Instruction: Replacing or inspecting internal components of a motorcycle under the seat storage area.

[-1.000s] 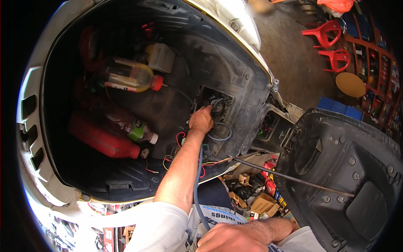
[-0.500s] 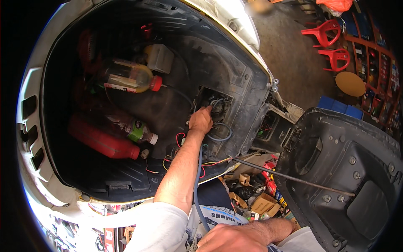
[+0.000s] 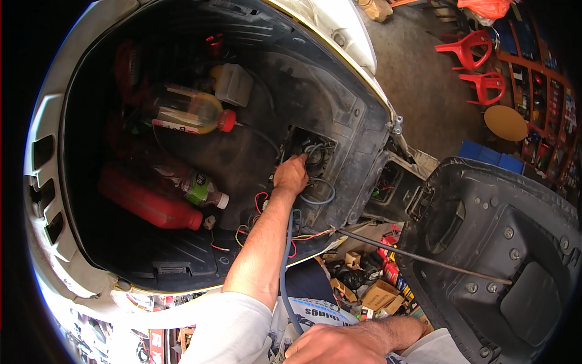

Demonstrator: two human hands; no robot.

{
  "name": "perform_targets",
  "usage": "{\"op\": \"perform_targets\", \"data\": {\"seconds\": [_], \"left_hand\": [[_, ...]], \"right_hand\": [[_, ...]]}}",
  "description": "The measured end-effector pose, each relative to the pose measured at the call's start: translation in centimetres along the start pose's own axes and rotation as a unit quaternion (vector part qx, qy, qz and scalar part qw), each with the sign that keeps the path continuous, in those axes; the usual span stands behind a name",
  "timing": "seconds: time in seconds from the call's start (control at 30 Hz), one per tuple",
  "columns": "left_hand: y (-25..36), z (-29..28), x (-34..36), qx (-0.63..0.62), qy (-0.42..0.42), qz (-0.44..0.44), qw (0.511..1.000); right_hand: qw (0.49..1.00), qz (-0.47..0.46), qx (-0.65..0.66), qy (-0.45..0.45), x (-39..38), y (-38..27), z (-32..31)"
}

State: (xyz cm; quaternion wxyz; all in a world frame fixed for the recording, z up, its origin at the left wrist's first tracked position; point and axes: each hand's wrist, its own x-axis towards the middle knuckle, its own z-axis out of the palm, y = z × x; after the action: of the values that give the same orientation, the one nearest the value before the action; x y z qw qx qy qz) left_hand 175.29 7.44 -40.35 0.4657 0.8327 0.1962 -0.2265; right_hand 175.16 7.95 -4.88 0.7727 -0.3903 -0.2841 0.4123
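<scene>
My left hand (image 3: 291,174) reaches into a square opening (image 3: 295,134) in the floor of a scooter's black storage bin (image 3: 236,161). Its fingers are closed and point down beside a round dark part (image 3: 315,156); what their tips hold is hidden. A blue-grey hose (image 3: 283,267) loops beside the wrist and runs down along the forearm to my right hand (image 3: 333,344). That hand is low in front of my shirt, seen from the back, fingers curled at the hose. Loose red and yellow wires (image 3: 260,200) lie close to the left forearm.
The bin holds a clear bottle with a red cap (image 3: 188,110), a green-labelled bottle (image 3: 203,191), a red bottle (image 3: 145,197) and a whitish block (image 3: 233,85). The raised seat (image 3: 515,242) is at right. Cardboard boxes (image 3: 381,295) lie below; red chairs (image 3: 473,48) stand beyond.
Both hands stay nearly where they were, the left one still in the opening. The view has shifted very slightly.
</scene>
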Motion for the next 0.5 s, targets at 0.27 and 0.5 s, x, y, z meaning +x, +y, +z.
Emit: {"op": "perform_targets", "data": {"seconds": [0.27, 0.5], "left_hand": [[0.33, -0.15, -0.13, -0.005, -0.004, -0.013, 1.000], [0.50, -0.31, 0.00, -0.009, -0.015, -0.019, 1.000]], "right_hand": [[1.000, -0.008, 0.000, -0.005, -0.04, 0.15, 0.02], [1.000, -0.013, 0.000, -0.004, 0.17, 0.31, 0.10]]}}
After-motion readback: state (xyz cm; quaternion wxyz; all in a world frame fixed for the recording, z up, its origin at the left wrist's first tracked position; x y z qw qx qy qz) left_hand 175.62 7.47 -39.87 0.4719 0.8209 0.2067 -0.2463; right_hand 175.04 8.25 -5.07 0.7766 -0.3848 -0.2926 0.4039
